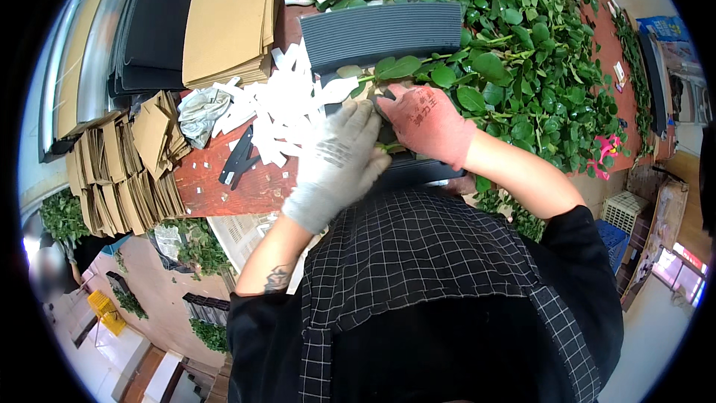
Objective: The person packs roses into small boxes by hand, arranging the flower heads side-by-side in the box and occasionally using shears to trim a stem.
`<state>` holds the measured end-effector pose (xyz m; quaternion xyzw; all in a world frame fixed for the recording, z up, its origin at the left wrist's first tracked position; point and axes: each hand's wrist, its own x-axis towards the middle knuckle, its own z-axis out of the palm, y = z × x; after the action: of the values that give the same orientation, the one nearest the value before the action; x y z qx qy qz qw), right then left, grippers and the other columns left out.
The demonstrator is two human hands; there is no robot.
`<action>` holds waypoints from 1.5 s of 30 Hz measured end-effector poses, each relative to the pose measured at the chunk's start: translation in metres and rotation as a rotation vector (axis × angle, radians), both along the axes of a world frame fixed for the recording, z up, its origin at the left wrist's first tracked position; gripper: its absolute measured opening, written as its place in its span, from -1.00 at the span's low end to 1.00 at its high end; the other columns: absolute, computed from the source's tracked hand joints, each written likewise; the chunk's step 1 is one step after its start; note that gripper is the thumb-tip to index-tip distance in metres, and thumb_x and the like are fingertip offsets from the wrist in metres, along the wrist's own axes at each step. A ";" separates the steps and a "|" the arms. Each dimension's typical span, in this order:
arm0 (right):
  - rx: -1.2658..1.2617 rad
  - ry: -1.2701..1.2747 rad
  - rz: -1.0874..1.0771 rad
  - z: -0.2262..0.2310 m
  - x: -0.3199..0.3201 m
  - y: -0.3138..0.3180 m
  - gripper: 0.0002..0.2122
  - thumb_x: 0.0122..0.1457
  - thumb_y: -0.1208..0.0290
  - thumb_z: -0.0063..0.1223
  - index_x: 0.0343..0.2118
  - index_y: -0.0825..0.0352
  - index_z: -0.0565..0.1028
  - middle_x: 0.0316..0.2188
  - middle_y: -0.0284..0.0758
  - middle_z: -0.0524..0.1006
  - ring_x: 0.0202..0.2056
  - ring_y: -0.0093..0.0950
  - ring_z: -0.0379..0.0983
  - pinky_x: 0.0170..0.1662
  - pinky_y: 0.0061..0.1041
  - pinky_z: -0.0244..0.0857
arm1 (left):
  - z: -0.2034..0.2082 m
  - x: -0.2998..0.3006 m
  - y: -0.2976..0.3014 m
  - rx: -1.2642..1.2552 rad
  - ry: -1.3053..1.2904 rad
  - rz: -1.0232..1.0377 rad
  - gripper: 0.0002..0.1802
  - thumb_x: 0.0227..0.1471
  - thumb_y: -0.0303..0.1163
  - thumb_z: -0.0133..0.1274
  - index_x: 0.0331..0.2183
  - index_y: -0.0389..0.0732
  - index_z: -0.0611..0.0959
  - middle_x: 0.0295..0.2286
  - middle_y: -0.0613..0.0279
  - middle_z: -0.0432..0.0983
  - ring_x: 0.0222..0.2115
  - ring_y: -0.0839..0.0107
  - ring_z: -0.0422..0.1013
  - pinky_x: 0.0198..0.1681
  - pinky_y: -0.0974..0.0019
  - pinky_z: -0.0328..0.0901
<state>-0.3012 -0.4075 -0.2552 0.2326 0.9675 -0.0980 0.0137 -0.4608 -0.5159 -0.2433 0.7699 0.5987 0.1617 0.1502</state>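
Note:
My left hand (339, 160), in a grey glove, lies with fingers stretched out and thumb apart, over the middle of a black ridged tray or form. A bit of green shows by its thumb. My right hand (429, 121), in a pink glove, is bent with its fingertips close to the left fingers; what they grip is hidden. Just beyond both hands lies a leafy rose stem (399, 67), its head end toward a white foam strip (337, 90). The ridged far part (382, 33) of the black form stands behind, and its near edge (421, 170) shows before my apron.
White foam strips (272, 108) are heaped left of my hands, near a black stapler (239, 157) on the red table (201, 186). Cardboard sheets (227, 19) and small folded cardboard pieces (123, 168) stand farther left. Leafy rose stems (522, 67) cover the right side.

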 end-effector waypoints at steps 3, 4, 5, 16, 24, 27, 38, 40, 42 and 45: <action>-0.040 0.078 0.028 0.012 -0.001 0.011 -0.75 0.02 0.36 0.06 -0.20 0.24 0.47 -0.29 -0.25 0.49 -0.30 -0.31 0.50 -0.30 -0.39 0.37 | -0.003 0.002 -0.007 -0.109 -0.023 0.031 -0.36 -0.08 -0.11 0.13 -0.05 -0.41 0.51 0.04 -0.17 0.31 0.10 -0.03 0.23 0.11 0.04 0.16; 0.053 0.122 0.032 0.014 -0.008 0.016 -0.77 0.02 0.37 0.05 -0.22 0.24 0.46 -0.29 -0.26 0.49 -0.30 -0.32 0.50 -0.30 -0.39 0.37 | -0.006 0.000 -0.007 -0.068 -0.001 0.029 -0.35 -0.11 -0.10 0.15 -0.07 -0.41 0.52 0.03 -0.19 0.32 0.08 -0.03 0.25 0.08 0.03 0.19; 0.139 0.162 0.026 0.013 -0.013 0.018 -0.79 0.02 0.37 0.05 -0.24 0.23 0.45 -0.30 -0.26 0.48 -0.30 -0.34 0.50 -0.30 -0.39 0.38 | -0.006 0.003 -0.008 -0.075 -0.005 0.018 -0.35 -0.11 -0.10 0.15 -0.07 -0.41 0.52 0.03 -0.19 0.32 0.08 -0.03 0.25 0.08 0.03 0.19; 0.212 0.206 0.119 -0.002 -0.036 0.024 -0.79 0.03 0.42 -0.01 -0.22 0.20 0.46 -0.46 -0.34 0.50 -0.45 -0.38 0.52 -0.40 -0.42 0.40 | -0.007 0.006 -0.005 -0.013 -0.033 0.051 -0.39 -0.14 -0.14 0.19 -0.14 -0.43 0.53 -0.01 -0.10 0.32 -0.02 0.02 0.30 -0.02 0.07 0.25; 0.227 -0.050 0.124 0.017 -0.030 0.033 -0.77 0.09 0.38 -0.04 -0.16 0.15 0.47 -0.38 -0.31 0.49 -0.38 -0.39 0.53 -0.38 -0.45 0.40 | -0.005 0.005 -0.004 -0.033 -0.060 0.045 -0.41 -0.16 -0.15 0.19 -0.16 -0.41 0.56 -0.02 -0.11 0.34 -0.04 0.01 0.33 -0.03 0.03 0.25; 0.270 -0.050 0.025 0.032 -0.013 0.034 -0.73 0.07 0.35 -0.01 -0.13 0.11 0.49 -0.36 -0.32 0.48 -0.36 -0.40 0.52 -0.33 -0.45 0.38 | -0.006 0.005 -0.007 0.001 -0.049 0.057 -0.43 -0.16 -0.15 0.19 -0.18 -0.41 0.57 -0.02 -0.11 0.35 -0.04 0.01 0.33 -0.03 0.04 0.25; 0.195 0.030 0.039 -0.006 -0.007 0.024 -0.77 0.03 0.41 0.00 -0.21 0.14 0.51 -0.40 -0.29 0.49 -0.41 -0.34 0.52 -0.39 -0.37 0.39 | -0.001 0.002 0.001 -0.044 -0.049 0.042 -0.53 -0.13 -0.24 0.16 -0.19 -0.36 0.59 -0.03 -0.06 0.39 -0.09 0.04 0.38 -0.06 0.11 0.29; 0.191 0.103 0.018 -0.010 -0.003 0.022 -0.77 0.02 0.43 -0.01 -0.22 0.14 0.51 -0.43 -0.28 0.49 -0.42 -0.35 0.52 -0.40 -0.38 0.38 | -0.012 -0.009 0.001 -0.018 -0.181 0.169 -0.62 -0.03 -0.32 0.11 -0.13 -0.24 0.59 -0.17 0.03 0.48 -0.20 0.08 0.45 -0.12 0.15 0.34; 0.185 0.086 0.017 -0.011 -0.004 0.023 -0.77 0.01 0.44 -0.01 -0.22 0.15 0.50 -0.43 -0.27 0.49 -0.41 -0.35 0.52 -0.40 -0.38 0.38 | -0.032 -0.025 0.003 0.092 -0.213 0.288 -0.68 -0.01 -0.37 0.09 -0.15 -0.20 0.60 -0.19 0.07 0.51 -0.23 0.10 0.46 -0.14 0.18 0.34; 0.160 0.098 0.038 -0.012 -0.005 0.024 -0.86 0.07 0.42 -0.06 -0.30 0.21 0.47 -0.43 -0.20 0.46 -0.42 -0.32 0.52 -0.44 -0.36 0.39 | -0.036 -0.030 0.012 0.200 -0.222 0.417 -0.74 0.01 -0.42 0.07 -0.19 -0.17 0.62 -0.25 0.11 0.56 -0.27 0.13 0.49 -0.18 0.22 0.36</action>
<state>-0.3058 -0.3838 -0.2670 0.2097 0.9760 -0.0312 -0.0503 -0.4909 -0.5043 -0.2797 0.6185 0.7053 0.3312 0.1017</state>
